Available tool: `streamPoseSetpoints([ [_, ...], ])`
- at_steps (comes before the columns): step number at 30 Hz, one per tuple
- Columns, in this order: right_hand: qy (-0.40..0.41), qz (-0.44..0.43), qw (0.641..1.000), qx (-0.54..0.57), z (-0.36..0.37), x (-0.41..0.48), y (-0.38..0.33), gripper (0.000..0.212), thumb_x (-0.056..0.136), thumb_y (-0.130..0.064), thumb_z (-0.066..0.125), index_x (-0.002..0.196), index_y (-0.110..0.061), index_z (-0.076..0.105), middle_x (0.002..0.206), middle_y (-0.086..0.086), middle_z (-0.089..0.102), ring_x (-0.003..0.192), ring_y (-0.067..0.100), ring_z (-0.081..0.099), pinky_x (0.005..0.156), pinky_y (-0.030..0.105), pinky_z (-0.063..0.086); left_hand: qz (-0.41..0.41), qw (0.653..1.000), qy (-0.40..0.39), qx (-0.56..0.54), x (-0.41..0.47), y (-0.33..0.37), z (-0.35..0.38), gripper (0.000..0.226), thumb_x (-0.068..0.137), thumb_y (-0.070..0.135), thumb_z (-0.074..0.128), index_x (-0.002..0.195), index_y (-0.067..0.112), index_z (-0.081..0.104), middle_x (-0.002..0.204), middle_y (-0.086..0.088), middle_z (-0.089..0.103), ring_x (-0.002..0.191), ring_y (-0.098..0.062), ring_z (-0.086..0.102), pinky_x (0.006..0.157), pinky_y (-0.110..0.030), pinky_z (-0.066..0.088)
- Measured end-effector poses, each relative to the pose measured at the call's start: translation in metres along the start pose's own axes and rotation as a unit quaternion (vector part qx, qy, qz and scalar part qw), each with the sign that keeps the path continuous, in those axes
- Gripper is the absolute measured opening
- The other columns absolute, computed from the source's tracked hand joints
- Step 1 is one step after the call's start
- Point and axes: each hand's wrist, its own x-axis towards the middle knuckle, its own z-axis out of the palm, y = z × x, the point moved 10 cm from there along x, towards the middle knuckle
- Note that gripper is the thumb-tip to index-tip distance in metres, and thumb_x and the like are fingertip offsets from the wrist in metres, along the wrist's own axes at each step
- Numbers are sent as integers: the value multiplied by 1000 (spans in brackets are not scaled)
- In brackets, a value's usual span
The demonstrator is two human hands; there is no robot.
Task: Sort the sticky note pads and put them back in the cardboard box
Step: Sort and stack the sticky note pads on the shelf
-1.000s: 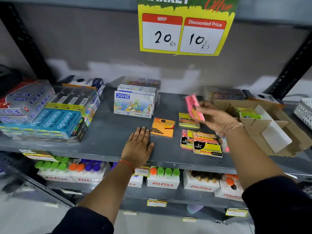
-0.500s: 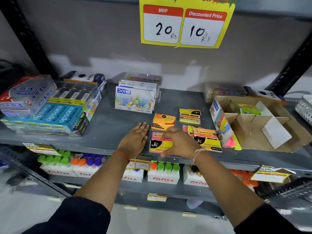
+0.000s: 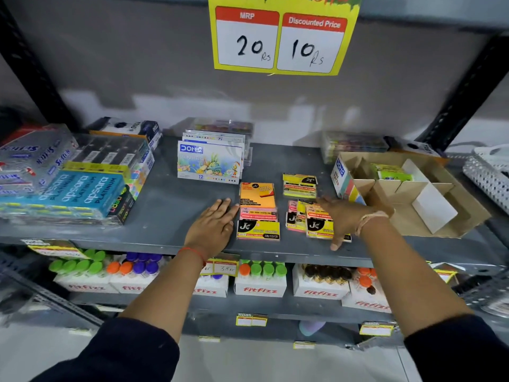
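Sticky note pads lie on the grey shelf (image 3: 170, 205). An orange pad (image 3: 257, 194) rests above a pink pad (image 3: 258, 214) with a yellow label. A yellow pad (image 3: 299, 184) lies farther back. A loose pile of pink and yellow pads (image 3: 311, 220) sits to the right. My right hand (image 3: 345, 216) rests over that pile, fingers spread, gripping nothing that I can see. Flat on the shelf, just left of the pink pad, lies my left hand (image 3: 213, 230). The cardboard box (image 3: 451, 216) with dividers stands at the right and holds a green pad (image 3: 389, 172).
Oil pastel boxes (image 3: 210, 164) stand behind the pads. Wrapped pencil packs (image 3: 80, 191) fill the shelf's left. A white mesh basket (image 3: 487, 177) is at the far right. Clear boxes (image 3: 355, 146) sit behind the cardboard box. A price sign (image 3: 281, 37) hangs above. Bottles fill the lower shelf.
My right hand set a pink pad down beside my left hand, then moved right onto the pile of pads. My left hand stayed flat on the shelf.
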Motion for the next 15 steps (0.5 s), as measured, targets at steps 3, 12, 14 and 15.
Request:
streamPoseSetpoints([
  [3,24,-11,998,50,2,2,1,108,62,-18,85,147,-14,19,150,10,37,135,28,40,108,33,37,-9,1000,2,17,0,-1,0,67,81,35,3,146,22,9,159,0,6,147,-16,1,120,-32,2],
  [12,81,-176,697,691,-53,-17,1,92,39,-26,92,120,-14,50,105,3,69,99,22,67,80,28,58,-40,999,5,19,2,-6,0,50,98,25,21,146,21,6,159,4,2,147,-15,-3,120,-35,-2],
  [14,42,-190,614,765,-45,-10,-5,92,28,-34,95,110,-13,58,93,4,75,87,20,72,73,32,61,-40,999,8,17,2,-6,0,51,98,25,21,146,21,6,159,4,3,147,-15,-3,120,-36,-2],
  [15,30,-192,587,786,-41,-6,-6,88,27,-35,95,106,-13,61,90,5,77,84,20,74,72,35,62,-39,999,7,16,2,-6,0,51,97,27,18,146,21,7,159,4,3,147,-15,-3,120,-36,-1],
])
